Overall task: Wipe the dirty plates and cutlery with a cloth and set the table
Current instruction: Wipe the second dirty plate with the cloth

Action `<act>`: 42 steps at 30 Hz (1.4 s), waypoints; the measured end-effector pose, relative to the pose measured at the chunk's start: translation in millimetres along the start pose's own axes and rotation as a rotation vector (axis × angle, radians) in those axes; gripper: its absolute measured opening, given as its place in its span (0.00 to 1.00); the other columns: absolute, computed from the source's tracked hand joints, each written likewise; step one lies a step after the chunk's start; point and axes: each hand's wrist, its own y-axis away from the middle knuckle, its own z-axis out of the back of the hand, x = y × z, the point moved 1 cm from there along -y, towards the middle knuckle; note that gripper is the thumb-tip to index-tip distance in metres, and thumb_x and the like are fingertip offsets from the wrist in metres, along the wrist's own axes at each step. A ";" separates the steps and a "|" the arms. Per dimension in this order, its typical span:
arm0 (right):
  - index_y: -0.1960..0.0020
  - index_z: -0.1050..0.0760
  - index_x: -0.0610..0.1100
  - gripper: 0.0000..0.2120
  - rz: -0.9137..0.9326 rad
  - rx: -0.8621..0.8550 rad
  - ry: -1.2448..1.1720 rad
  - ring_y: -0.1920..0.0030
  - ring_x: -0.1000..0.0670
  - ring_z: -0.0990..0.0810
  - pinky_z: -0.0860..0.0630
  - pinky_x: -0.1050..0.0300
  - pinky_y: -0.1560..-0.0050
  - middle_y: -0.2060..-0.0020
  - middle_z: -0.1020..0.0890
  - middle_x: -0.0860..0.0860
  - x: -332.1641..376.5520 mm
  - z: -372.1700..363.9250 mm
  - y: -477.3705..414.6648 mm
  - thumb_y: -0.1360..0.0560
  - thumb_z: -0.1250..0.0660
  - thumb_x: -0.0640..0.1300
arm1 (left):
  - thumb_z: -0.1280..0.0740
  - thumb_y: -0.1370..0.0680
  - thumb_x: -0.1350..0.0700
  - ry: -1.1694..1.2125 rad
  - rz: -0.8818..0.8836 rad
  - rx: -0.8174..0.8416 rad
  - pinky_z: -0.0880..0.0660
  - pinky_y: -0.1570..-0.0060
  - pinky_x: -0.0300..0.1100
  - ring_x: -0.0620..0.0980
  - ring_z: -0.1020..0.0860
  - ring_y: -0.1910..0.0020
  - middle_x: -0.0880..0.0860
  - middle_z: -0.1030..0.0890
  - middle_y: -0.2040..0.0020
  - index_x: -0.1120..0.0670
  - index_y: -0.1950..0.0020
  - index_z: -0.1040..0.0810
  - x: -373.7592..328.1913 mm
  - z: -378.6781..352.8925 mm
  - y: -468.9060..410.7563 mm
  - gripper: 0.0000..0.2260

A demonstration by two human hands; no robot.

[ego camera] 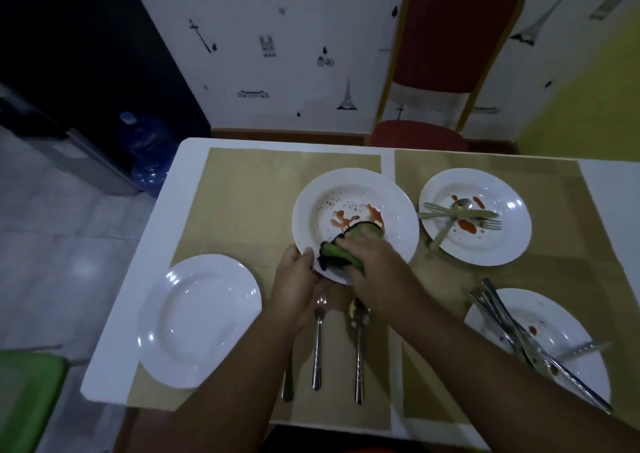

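At your left a clean plate [199, 319] sits white and glossy near the table's edge. Your left hand [294, 288] grips the near rim of the dirty plate [394, 210], thumb on top and fingers curled under. That plate sits mid-table, its well streaked with red sauce and brown specks. The green cloth [346, 245], dark at its edge, is bunched on the plate's near side, touching the sauce. Your right hand [370, 262] presses it down with fingers folded over it. Just below the plate a fork [318, 342] and a spoon [359, 342] lie side by side, handles toward you. Further right, the far plate [502, 245] carries red blobs and crossed cutlery [460, 212]. The near-right plate [568, 328] holds a few smears and a bundle of cutlery [509, 328] fanned across it. All of this rests on tan placemats [242, 193] laid over a white table [138, 279]. On the floor at left stand a green seat [27, 390] and a blue water bottle [149, 148]. A red chair [450, 54] with a gold frame stands behind the table. It backs onto a white wall [277, 20] printed with small dark landmarks.
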 end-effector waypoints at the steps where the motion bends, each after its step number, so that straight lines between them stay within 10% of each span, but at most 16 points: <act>1: 0.32 0.28 0.48 0.22 -0.003 0.074 0.032 0.31 0.49 0.34 0.37 0.56 0.34 0.35 0.26 0.51 2.0 -3.8 8.5 0.25 0.35 0.39 | 0.43 0.15 0.60 -0.007 -0.017 -0.030 0.21 0.45 0.60 0.61 0.16 0.47 0.61 0.16 0.45 0.56 0.37 0.24 2.0 1.1 7.1 0.11; 10: 0.45 0.24 0.49 0.09 0.124 0.144 0.499 0.51 0.45 0.23 0.29 0.47 0.45 0.54 0.20 0.48 -7.2 16.3 31.9 0.25 0.35 0.45 | 0.42 0.18 0.62 -0.098 -0.100 -0.130 0.19 0.51 0.63 0.62 0.16 0.49 0.60 0.16 0.47 0.54 0.41 0.21 7.2 23.3 50.6 0.12; 19: 0.29 0.33 0.43 0.22 -0.092 -0.015 0.220 0.29 0.47 0.37 0.44 0.57 0.30 0.29 0.33 0.47 -0.1 -13.8 -0.8 0.22 0.39 0.41 | 0.40 0.16 0.58 -0.333 -0.149 0.099 0.19 0.49 0.64 0.59 0.16 0.48 0.58 0.15 0.47 0.54 0.40 0.20 -2.8 28.7 55.2 0.10; 25: 0.29 0.32 0.50 0.21 0.026 0.151 0.155 0.30 0.53 0.36 0.40 0.59 0.30 0.30 0.31 0.55 19.8 -19.6 39.2 0.21 0.41 0.51 | 0.41 0.15 0.58 -0.287 -0.144 0.087 0.17 0.53 0.50 0.53 0.14 0.51 0.53 0.13 0.52 0.49 0.47 0.19 -9.7 37.7 50.0 0.12; 33: 0.25 0.41 0.44 0.25 -0.241 -0.072 0.223 0.24 0.51 0.47 0.53 0.61 0.29 0.24 0.41 0.50 -1.2 -3.4 28.6 0.20 0.42 0.38 | 0.41 0.15 0.57 -0.372 -0.143 0.124 0.21 0.46 0.65 0.59 0.16 0.47 0.57 0.15 0.48 0.51 0.43 0.18 9.8 39.4 66.4 0.12; 42: 0.28 0.35 0.50 0.24 0.080 0.197 0.062 0.27 0.58 0.42 0.47 0.63 0.28 0.28 0.34 0.56 20.5 -17.3 54.0 0.22 0.36 0.41 | 0.41 0.15 0.58 -0.290 -0.162 0.091 0.19 0.60 0.45 0.54 0.15 0.53 0.57 0.13 0.51 0.56 0.42 0.18 -18.5 45.6 52.6 0.11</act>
